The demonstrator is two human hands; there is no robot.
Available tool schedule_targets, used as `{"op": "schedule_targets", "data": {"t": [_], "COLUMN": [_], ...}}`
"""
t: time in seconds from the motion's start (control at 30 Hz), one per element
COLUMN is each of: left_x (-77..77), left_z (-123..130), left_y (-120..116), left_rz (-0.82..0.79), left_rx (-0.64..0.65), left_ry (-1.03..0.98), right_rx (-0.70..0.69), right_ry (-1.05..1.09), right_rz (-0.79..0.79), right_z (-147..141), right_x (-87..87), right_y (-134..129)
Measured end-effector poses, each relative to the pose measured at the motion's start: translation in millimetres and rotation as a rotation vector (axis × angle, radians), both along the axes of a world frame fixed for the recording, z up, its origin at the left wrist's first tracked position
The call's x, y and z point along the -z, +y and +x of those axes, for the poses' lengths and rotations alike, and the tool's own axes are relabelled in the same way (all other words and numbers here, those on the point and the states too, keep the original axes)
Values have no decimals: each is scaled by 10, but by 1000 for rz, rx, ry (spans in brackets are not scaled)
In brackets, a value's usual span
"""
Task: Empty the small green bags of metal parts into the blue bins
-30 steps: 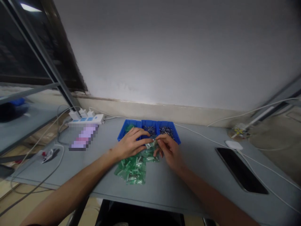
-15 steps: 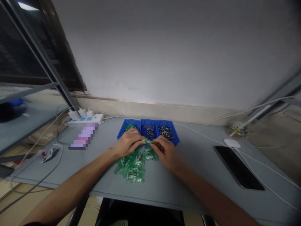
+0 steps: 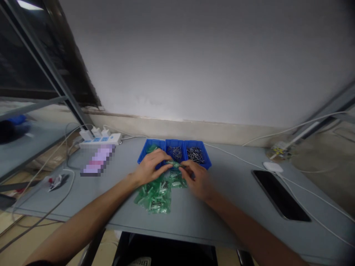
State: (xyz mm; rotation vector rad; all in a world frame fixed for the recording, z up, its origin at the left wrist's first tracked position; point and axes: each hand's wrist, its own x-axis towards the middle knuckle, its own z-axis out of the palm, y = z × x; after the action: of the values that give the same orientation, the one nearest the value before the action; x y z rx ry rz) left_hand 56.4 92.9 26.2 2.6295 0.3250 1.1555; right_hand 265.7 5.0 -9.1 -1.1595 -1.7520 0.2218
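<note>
A small green bag (image 3: 174, 163) is pinched between my left hand (image 3: 151, 167) and my right hand (image 3: 196, 178), one at each end, just in front of the blue bins. Several filled green bags (image 3: 155, 195) lie in a pile on the table below my left hand. The left blue bin (image 3: 143, 152) holds green bags and is partly hidden by that hand. Metal screws (image 3: 175, 153) lie in the middle bin, and darker screws (image 3: 195, 155) in the right one.
On the grey table (image 3: 122, 207), a white power strip (image 3: 111, 139) and a blurred-out phone (image 3: 98, 159) are at the left. To the right are a dark phone (image 3: 281, 195), a white charger (image 3: 272, 167) and white cables.
The view has shifted very slightly. The green bag between my hands is tilted a little differently, and my left fingers have shifted slightly; both hands keep their grip.
</note>
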Motion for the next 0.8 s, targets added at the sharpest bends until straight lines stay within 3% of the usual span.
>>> {"op": "schedule_targets", "data": {"t": [0.2, 0.43, 0.57, 0.8], "left_x": [6, 97, 61, 9], "left_z": [11, 52, 45, 15], "left_y": [-33, -65, -78, -37], "left_rz": [-68, -223, -168, -82], "left_rx": [-14, -120, -60, 17], "left_ry": [6, -109, -63, 15], "right_rx": [-30, -20, 12, 33], "right_ry": [-36, 144, 90, 56], "right_rz": [3, 25, 104, 96], "right_z": [-11, -24, -5, 40], "right_x": [27, 118, 34, -70], "right_y": [20, 19, -18, -44]}}
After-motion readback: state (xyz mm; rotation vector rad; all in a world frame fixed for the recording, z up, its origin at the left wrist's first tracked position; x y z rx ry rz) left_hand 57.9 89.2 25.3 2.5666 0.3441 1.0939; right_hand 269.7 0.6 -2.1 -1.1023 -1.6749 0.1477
